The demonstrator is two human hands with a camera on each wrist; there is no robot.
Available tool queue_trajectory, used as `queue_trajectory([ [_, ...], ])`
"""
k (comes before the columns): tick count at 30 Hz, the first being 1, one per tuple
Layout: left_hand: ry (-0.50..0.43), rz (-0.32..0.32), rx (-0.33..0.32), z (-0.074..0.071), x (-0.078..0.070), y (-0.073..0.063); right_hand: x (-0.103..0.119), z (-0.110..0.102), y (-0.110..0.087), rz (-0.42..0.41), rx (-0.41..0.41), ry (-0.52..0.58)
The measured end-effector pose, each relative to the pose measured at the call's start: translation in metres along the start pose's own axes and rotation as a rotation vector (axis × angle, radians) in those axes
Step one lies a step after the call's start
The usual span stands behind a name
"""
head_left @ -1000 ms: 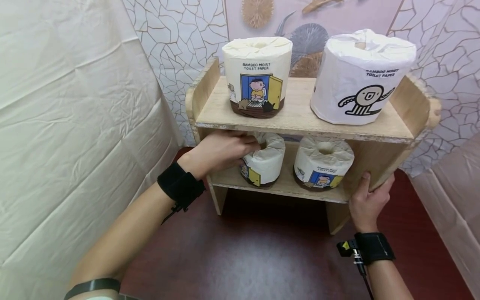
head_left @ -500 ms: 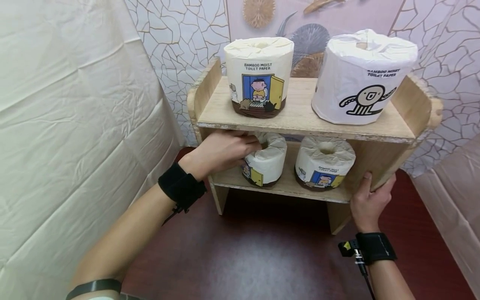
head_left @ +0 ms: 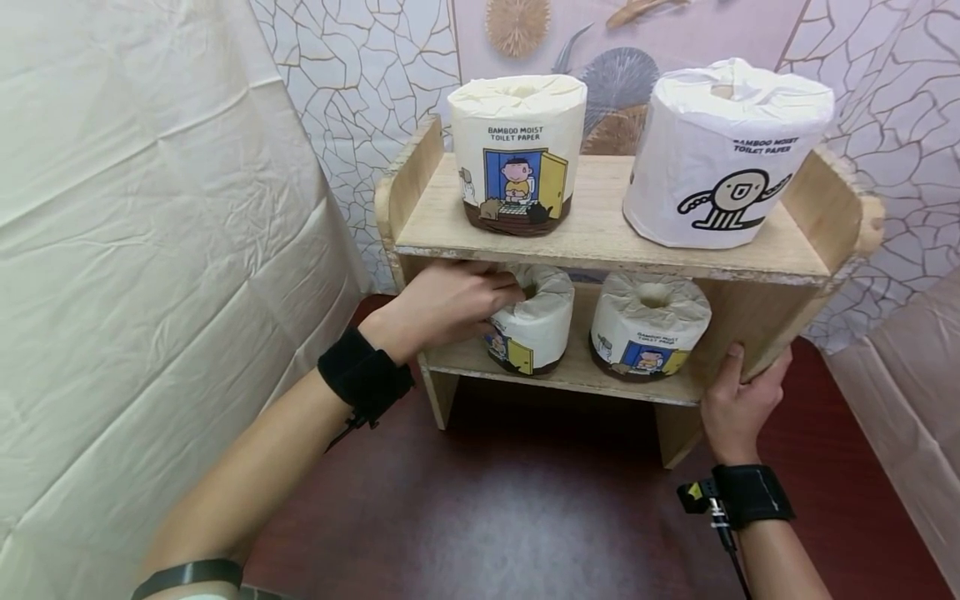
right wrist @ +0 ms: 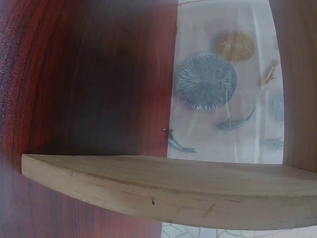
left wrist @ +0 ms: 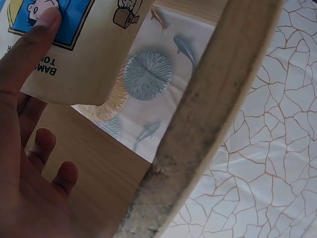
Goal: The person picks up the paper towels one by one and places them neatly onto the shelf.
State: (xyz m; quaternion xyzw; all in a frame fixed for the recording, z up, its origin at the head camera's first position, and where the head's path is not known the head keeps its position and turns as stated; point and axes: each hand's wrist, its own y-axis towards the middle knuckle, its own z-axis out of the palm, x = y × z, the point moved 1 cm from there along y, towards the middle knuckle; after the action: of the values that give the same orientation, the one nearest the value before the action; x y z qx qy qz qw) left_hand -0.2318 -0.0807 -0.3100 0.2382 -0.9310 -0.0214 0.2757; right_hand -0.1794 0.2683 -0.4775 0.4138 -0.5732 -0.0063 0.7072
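Observation:
On the lower shelf, my left hand (head_left: 457, 302) pinches the wrapped toilet roll (head_left: 542, 321) at its top left, near the core hole. In the left wrist view the thumb (left wrist: 30, 42) lies on the printed cartoon of this roll (left wrist: 91, 67), while two fingertips show curled below it. My right hand (head_left: 742, 408) grips the front edge of the right side panel (head_left: 757, 333) of the wooden shelf unit, thumb on the inner face. Another cartoon-printed toilet roll (head_left: 648, 321) stands upright to the right on the lower shelf. The right hand does not show in the right wrist view.
Two larger wrapped toilet rolls stand on the upper shelf (head_left: 600, 242), a cream one (head_left: 517, 108) and a white one (head_left: 731, 167). Pale cloth (head_left: 150, 250) hangs at left, and a patterned wall (head_left: 360, 75) is behind. The floor (head_left: 480, 517) is dark red.
The pinched toilet roll has turned slightly, its printed picture shifting right toward the front. The left hand stays at its top, and the right hand keeps its grip on the panel.

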Motion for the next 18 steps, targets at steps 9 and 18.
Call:
queue_trajectory([
  [9, -0.001, -0.004, -0.010, 0.0012, -0.0018, 0.0023, -0.0049, -0.0006, 0.0004, -0.015, 0.008, 0.012],
  [18, 0.028, -0.008, 0.005, 0.0015, -0.0030, 0.0034, -0.0037, -0.0001, 0.0004, -0.015, -0.001, 0.002],
])
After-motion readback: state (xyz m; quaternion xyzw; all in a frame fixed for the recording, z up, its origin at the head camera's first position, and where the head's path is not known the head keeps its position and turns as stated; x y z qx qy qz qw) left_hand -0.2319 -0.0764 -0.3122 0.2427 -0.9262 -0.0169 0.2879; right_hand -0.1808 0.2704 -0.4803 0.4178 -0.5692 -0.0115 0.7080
